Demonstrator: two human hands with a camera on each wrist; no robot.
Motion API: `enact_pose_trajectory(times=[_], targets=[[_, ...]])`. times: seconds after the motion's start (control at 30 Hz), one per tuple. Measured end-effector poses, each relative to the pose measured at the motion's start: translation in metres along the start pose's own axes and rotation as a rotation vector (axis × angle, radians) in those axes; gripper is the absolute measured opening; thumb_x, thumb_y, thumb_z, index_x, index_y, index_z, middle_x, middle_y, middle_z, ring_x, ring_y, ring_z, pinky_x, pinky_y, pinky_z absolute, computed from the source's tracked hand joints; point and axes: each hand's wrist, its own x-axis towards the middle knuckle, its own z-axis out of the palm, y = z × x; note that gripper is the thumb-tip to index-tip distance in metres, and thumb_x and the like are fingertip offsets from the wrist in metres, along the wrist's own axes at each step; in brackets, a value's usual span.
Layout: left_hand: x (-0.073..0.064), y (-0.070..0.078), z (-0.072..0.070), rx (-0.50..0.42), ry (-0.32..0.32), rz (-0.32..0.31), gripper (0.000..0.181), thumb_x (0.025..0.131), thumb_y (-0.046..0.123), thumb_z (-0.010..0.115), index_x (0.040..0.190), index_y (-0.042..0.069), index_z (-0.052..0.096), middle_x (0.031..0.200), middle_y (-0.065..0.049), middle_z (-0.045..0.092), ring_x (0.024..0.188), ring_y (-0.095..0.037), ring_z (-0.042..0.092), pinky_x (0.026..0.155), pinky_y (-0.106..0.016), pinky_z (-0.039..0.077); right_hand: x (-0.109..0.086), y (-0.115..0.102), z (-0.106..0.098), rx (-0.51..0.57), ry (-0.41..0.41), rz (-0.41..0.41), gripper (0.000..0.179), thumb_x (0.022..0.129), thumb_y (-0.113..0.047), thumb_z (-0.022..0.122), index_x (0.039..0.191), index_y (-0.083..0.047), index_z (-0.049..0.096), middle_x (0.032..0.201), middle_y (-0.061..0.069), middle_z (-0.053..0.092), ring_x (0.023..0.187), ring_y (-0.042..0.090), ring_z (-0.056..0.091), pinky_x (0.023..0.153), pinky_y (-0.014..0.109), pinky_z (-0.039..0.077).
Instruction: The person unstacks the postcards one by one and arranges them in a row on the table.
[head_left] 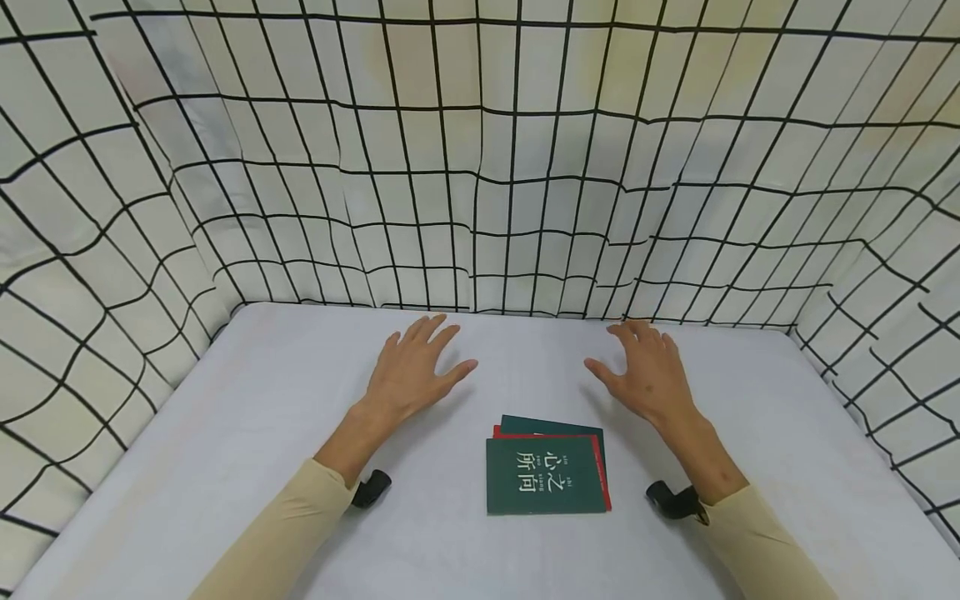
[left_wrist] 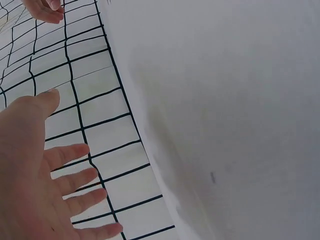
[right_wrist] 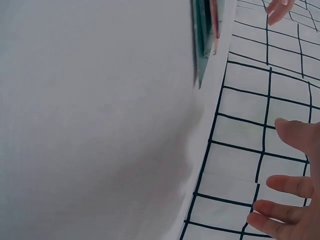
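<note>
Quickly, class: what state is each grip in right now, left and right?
Left grip: open, holding nothing.
Right grip: open, also empty.

Those booklets [head_left: 548, 476] look like smooth, matt paper; the tabletop [head_left: 217, 442] seems dull, smooth cloth, the sleeves [head_left: 277, 533] matt fabric, and the wrist cameras [head_left: 371, 489] plastic.

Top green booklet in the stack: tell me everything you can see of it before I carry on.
The top green booklet is a flat, dark green rectangle, apparently paper or card, with large white Chinese characters and small Latin lettering on its upper face. It looks closed and lies long side across the head view, overlapping a red item and another dark green booklet. Neither the left hand nor the right hand touches it. Its underside is hidden.
</note>
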Motion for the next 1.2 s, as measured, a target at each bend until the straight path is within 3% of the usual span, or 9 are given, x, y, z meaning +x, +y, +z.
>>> enact_pose_trajectory(times=[0.23,0.47,0.9,1.2], targets=[[-0.001,0.007,0.001,-0.054,0.025,0.089,0.058,0.101,0.056,0.06,0.142,0.015,0.063,0.154,-0.008,0.056,0.146,-0.03,0.05,0.113,-0.056,0.047,-0.002,-0.005,-0.004,0.064,-0.005,-0.029,0.049,0.09,-0.037,0.081,0.121,0.0,0.071,0.131,0.023,0.067,0.124,0.044,0.063,0.108,0.066,0.046],[-0.003,0.014,0.002,-0.129,-0.04,0.157,0.053,0.098,0.052,0.067,0.138,0.018,0.067,0.151,-0.003,0.058,0.141,-0.026,0.055,0.114,-0.053,0.048,-0.003,-0.014,-0.01,0.093,-0.061,-0.037,0.042,0.091,-0.033,0.08,0.12,-0.004,0.073,0.13,0.019,0.068,0.124,0.041,0.063,0.108,0.063,0.048],[-0.011,0.025,0.006,-0.311,-0.18,0.155,0.053,0.095,0.053,0.071,0.136,0.02,0.067,0.149,0.002,0.059,0.144,-0.022,0.053,0.115,-0.05,0.048,-0.015,-0.021,-0.014,0.167,-0.186,-0.059,0.032,0.094,-0.029,0.078,0.12,-0.01,0.073,0.127,0.009,0.069,0.124,0.034,0.064,0.101,0.056,0.056],[-0.018,0.032,0.005,-0.338,-0.25,0.179,0.048,0.09,0.05,0.078,0.129,0.022,0.071,0.138,0.006,0.065,0.137,-0.019,0.057,0.114,-0.045,0.049,-0.023,-0.032,-0.015,0.181,-0.248,-0.109,0.028,0.093,-0.026,0.079,0.117,-0.013,0.074,0.123,0.005,0.071,0.121,0.03,0.066,0.099,0.051,0.059]])
